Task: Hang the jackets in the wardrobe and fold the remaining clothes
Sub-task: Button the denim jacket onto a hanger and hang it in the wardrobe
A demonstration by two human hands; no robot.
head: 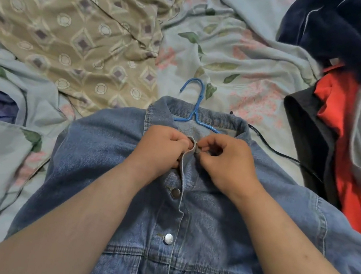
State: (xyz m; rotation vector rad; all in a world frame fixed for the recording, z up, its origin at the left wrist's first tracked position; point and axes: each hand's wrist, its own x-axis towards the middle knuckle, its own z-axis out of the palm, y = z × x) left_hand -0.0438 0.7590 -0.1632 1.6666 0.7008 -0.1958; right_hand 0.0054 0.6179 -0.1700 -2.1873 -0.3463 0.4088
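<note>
Denim jacket (221,216) lies front-up on the bed (237,57), a blue hanger (195,105) inside its collar with the hook poking out. I see my left hand (160,150) pinching the placket edge at the top button (198,150), while my right hand (225,161) has its fingers (209,148) curled, pinching that button. Other clothes (350,99) sit piled to the right, well apart

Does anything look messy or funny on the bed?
Yes. Dark blue, red and grey clothes lie in a crumpled heap at the right, unfolded. The bedsheet is rumpled too. The denim jacket looks fine: it lies flat on its blue hanger, top button being fastened.
</note>
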